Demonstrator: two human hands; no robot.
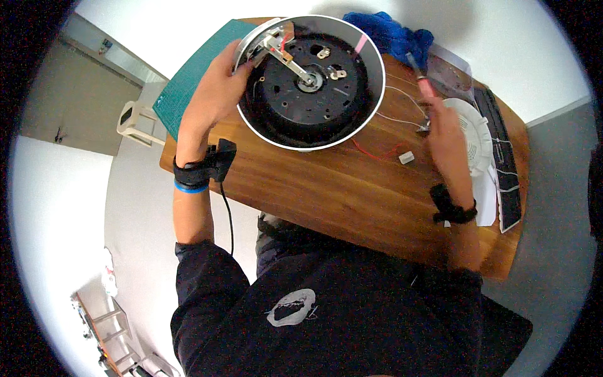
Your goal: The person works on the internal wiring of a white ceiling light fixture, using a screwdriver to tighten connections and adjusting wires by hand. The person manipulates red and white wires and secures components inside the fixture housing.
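Observation:
A round white housing [381,75] with a black inner plate [295,94], probably a rice cooker body, is tilted open toward me at the far side of the table. Across its plate runs a metal lever [286,58]. My left hand [220,91] is closed round the housing's left rim, its thumb near the lever's outer end. In my right hand [447,132] is a tool with a pink handle [426,87] and a dark slim tip; its kind is unclear. Beside that hand lies a white vented round cover [477,138]. White wires [402,92] and a red wire [380,156] trail from the housing.
A small white block [407,158] lies on the wooden table [326,188]. Blue cloth [389,38] and a clear plastic box [451,69] are at the back. A green mat [195,69] covers the left corner. A long black strip [500,157] with cable lies right; a beige stool [141,122] stands left.

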